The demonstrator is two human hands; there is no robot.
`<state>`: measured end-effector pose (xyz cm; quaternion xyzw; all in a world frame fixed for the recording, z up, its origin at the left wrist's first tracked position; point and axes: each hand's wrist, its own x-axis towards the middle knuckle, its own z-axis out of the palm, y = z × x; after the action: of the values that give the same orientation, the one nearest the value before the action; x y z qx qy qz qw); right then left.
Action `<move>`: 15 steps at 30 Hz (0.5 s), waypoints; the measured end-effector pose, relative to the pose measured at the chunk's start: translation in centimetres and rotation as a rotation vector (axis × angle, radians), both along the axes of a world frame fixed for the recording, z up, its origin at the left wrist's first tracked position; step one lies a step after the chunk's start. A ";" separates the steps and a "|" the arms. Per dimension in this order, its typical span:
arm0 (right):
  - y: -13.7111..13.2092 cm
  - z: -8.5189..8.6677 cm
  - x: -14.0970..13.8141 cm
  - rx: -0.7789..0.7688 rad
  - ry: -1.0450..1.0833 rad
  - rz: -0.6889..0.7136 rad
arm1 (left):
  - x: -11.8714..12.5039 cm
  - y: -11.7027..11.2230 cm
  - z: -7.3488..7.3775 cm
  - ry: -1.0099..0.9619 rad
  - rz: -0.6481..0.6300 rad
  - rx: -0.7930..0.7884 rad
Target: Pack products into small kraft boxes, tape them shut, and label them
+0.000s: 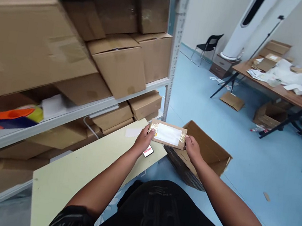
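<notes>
Cardboard package [168, 135], white label [166, 132] turned up, held above far end of table [82, 178]. Left edge clamped by left hand [144, 139], right edge clamped by right hand [191, 148]. Phone [148, 151] laid on far end of table. Open box [207, 151] placed just beside table, to right. Shelf [154, 86], loaded with cartons [121, 70], set along left of table. Desk [273, 83], strewn with papers [291, 74], seen well apart from table, to right.

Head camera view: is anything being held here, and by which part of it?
Yes, a flat cardboard parcel: the left hand holds its left end, thumb on top, and the right hand its right end.
</notes>
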<state>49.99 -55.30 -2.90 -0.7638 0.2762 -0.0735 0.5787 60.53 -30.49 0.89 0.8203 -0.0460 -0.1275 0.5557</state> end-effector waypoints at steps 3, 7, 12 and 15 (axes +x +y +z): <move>-3.2 0.1 -1.6 0.015 0.029 -0.154 | 1.6 -5.2 0.2 0.037 -0.152 0.019; -5.9 -0.1 -3.6 -0.025 0.099 -0.309 | 3.8 -11.1 -0.9 0.048 -0.333 0.028; -8.0 -0.7 -4.4 -0.074 0.192 -0.444 | 6.2 -16.5 -3.5 0.063 -0.532 -0.005; -8.8 -1.3 -4.2 -0.110 0.283 -0.484 | 7.6 -18.1 -4.8 0.074 -0.554 0.005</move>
<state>45.81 -64.08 -4.16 -0.7085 0.5243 -0.1170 0.4577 68.16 -48.61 -3.94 0.7726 -0.2481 -0.3045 0.4989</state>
